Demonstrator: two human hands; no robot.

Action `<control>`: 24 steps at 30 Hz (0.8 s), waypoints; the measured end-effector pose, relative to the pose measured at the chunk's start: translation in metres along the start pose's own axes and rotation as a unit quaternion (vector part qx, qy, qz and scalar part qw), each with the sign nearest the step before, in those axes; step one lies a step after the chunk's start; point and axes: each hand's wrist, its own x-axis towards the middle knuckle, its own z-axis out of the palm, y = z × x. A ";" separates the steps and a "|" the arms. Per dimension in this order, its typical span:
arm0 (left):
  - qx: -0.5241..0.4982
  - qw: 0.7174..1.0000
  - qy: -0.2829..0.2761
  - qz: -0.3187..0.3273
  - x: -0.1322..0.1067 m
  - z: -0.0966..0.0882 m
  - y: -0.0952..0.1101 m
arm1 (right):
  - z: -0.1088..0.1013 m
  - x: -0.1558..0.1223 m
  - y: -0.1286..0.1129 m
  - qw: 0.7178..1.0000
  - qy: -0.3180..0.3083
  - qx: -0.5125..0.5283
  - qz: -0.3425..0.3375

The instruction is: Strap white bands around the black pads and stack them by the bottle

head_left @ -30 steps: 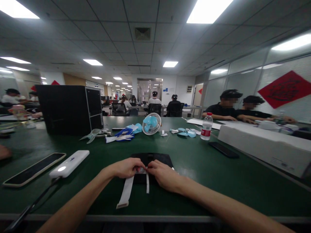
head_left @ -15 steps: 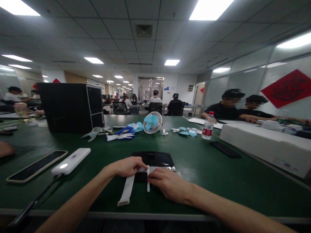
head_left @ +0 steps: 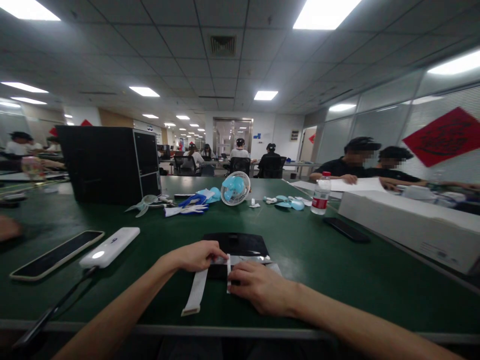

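Note:
A narrow white strip (head_left: 228, 274) runs across a flat black panel (head_left: 240, 244) that has a silvery band (head_left: 247, 259) along its near part. My left hand (head_left: 198, 256) is closed, its index fingertip pressed on the strip's far end. At the strip's near end, the thumb and fingertips of my right hand (head_left: 260, 287) close on it from the right. A flat white ribbon cable (head_left: 196, 291) with a connector extends from the panel toward the table's front edge. My fingers hide parts of the panel and band.
To the left lie a phone (head_left: 56, 255) and a white power bank (head_left: 110, 247) with a black cable. Farther back are a black computer case (head_left: 101, 165), blue-white gloves (head_left: 187, 206), a small fan (head_left: 235, 188) and a bottle (head_left: 321, 194). A long white box (head_left: 408, 225) flanks the right side.
My right thumb and fingers have shifted slightly toward the strip's near end. My left hand stays in place. At the right, a co-worker's hand now holds up a white sheet.

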 end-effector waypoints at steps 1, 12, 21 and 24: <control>-0.001 1.000 0.001 0.001 0.000 0.000 0.000 | 0.000 -0.001 0.000 1.000 0.002 0.008 -0.005; -0.015 1.000 -0.012 0.010 -0.002 -0.005 0.003 | -0.007 0.005 0.005 0.975 0.034 0.145 0.164; -0.055 0.998 -0.008 -0.024 -0.005 -0.010 -0.001 | -0.018 -0.029 0.020 0.954 0.022 0.196 0.224; -0.056 0.998 -0.003 -0.036 -0.004 -0.009 -0.003 | -0.018 -0.043 0.021 0.952 0.022 0.188 0.240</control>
